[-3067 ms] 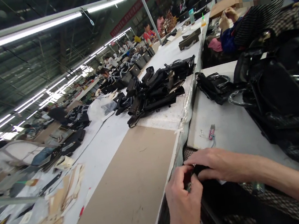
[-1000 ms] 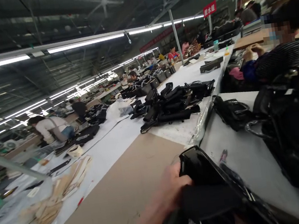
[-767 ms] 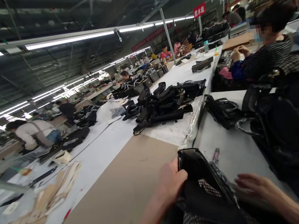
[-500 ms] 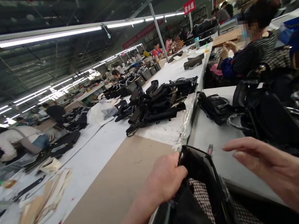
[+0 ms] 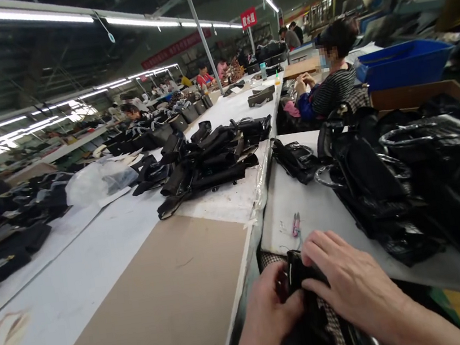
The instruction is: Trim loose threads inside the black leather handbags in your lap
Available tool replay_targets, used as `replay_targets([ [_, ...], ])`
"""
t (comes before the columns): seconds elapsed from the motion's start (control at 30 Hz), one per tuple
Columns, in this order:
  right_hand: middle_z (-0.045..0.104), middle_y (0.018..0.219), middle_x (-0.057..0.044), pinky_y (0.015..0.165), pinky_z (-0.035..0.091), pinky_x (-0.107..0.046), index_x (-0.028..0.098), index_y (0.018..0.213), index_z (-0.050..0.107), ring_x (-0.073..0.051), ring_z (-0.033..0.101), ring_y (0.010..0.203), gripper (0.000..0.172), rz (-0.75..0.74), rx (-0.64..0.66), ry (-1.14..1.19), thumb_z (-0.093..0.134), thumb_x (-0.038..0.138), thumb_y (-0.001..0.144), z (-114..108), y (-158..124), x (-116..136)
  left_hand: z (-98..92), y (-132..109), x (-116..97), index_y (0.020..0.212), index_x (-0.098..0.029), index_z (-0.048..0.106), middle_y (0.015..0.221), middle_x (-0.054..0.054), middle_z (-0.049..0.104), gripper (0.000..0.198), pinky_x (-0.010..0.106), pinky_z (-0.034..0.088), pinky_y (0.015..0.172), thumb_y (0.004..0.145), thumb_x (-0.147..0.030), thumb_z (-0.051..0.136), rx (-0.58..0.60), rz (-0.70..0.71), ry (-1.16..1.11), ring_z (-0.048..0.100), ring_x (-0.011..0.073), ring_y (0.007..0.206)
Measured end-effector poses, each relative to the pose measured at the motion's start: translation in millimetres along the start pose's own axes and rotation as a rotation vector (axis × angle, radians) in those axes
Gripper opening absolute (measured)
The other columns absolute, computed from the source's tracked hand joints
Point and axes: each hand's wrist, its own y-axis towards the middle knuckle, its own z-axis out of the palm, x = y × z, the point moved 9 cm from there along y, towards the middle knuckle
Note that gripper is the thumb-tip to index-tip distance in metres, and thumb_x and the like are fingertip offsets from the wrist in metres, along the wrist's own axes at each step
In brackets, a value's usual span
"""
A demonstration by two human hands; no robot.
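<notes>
Just before the near edge of the table (image 5: 318, 206), a black bag (image 5: 297, 270) is pinched by the curled fingers of the left hand (image 5: 271, 315) and right hand (image 5: 350, 284); slippage could be caused by its glossy surface.

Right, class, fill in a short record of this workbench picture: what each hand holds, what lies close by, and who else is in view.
Left hand: grips black piece from the left
Right hand: laid over the same piece, fingers pinching its top
Under the piece: checked fabric
Nearest tool: pink snips on the white table, untouched
Right of the hands: heap of black bags
Ahead on the long table: pile of black parts
Other person: co-worker in striped top, seated further along
</notes>
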Motion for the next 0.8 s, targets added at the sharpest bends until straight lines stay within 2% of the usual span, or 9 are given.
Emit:
replay_targets([
  [0.1,0.053,0.089,-0.005,0.062,0.056,-0.043,0.02,0.082,0.052,-0.025,0.054,0.08,0.022,-0.016,-0.019,-0.08,0.07,0.013,0.073,-3.1,-0.5,13.5,-1.6,-11.5,-5.6,0.105,-0.017,0.062,0.091,0.003,0.061,0.034,0.026,0.047,0.074,0.071,-0.014,0.058,-0.011,0.098,-0.064,0.058,0.0177,0.082],
  [0.23,0.052,0.093,-0.008,0.057,0.056,-0.043,0.02,0.078,0.055,-0.028,0.055,0.082,0.018,-0.009,-0.047,-0.174,0.071,0.018,0.071,-5.8,-10.1,23.9,3.1,-24.0,-6.4,0.106,-0.016,0.061,0.095,0.005,0.062,0.033,0.028,0.048,0.08,0.073,-0.013,0.057,0.014,0.091,-0.146,0.059,0.0195,0.088],
  [0.33,0.052,0.092,-0.007,0.061,0.054,-0.04,0.02,0.074,0.052,-0.026,0.055,0.083,0.011,-0.017,-0.072,-0.145,0.061,0.014,0.077,-9.1,-14.2,24.9,1.8,-29.0,-11.1,0.101,-0.016,0.062,0.093,0.005,0.062,0.031,0.029,0.048,0.082,0.071,-0.011,0.058,0.032,0.099,-0.137,0.059,0.0201,0.088],
  [0.43,0.052,0.089,-0.004,0.067,0.049,-0.035,0.021,0.074,0.046,-0.021,0.056,0.08,0.016,0.004,-0.154,0.008,0.046,0.007,0.082,-15.1,-17.4,16.8,-2.0,-31.4,-11.8,0.104,-0.018,0.063,0.094,0.004,0.062,0.036,0.029,0.049,0.08,0.069,-0.01,0.058,0.05,0.104,-0.14,0.059,0.0198,0.088],
  [0.53,0.054,0.086,-0.001,0.066,0.045,-0.029,0.022,0.069,0.034,-0.015,0.055,0.07,0.021,0.111,-0.187,0.186,0.044,0.005,0.078,-11.4,-22.8,-2.3,-3.2,-33.7,-7.2,0.104,-0.019,0.065,0.093,0.002,0.061,0.036,0.026,0.048,0.077,0.07,-0.01,0.057,0.061,0.099,-0.13,0.06,0.0186,0.086],
  [0.6,0.055,0.086,0.0,0.066,0.045,-0.027,0.023,0.067,0.028,-0.014,0.056,0.07,0.025,0.156,-0.191,0.265,0.044,0.004,0.074,-6.5,-26.7,-12.4,-2.2,-35.8,-5.6,0.1,-0.019,0.066,0.089,0.001,0.061,0.032,0.026,0.047,0.077,0.071,-0.01,0.057,0.056,0.118,-0.112,0.06,0.0181,0.084],
  [0.73,0.059,0.098,-0.002,0.07,0.047,-0.027,0.023,0.07,0.03,-0.015,0.06,0.079,0.024,0.157,-0.134,0.28,0.042,0.003,0.074,-1.3,-29.7,-22.1,-2.0,-41.1,-9.8,0.1,-0.019,0.068,0.089,0.002,0.064,0.027,0.027,0.047,0.077,0.075,-0.015,0.058,-0.02,0.172,-0.091,0.06,0.0184,0.083],
  [0.8,0.059,0.107,-0.003,0.072,0.049,-0.03,0.023,0.075,0.037,-0.016,0.061,0.08,0.02,0.121,-0.062,0.232,0.041,0.003,0.076,-1.8,-29.1,-21.8,-0.8,-43.0,-13.0,0.098,-0.019,0.069,0.089,0.002,0.065,0.025,0.027,0.047,0.077,0.076,-0.017,0.058,-0.052,0.176,-0.08,0.061,0.0186,0.082],
])
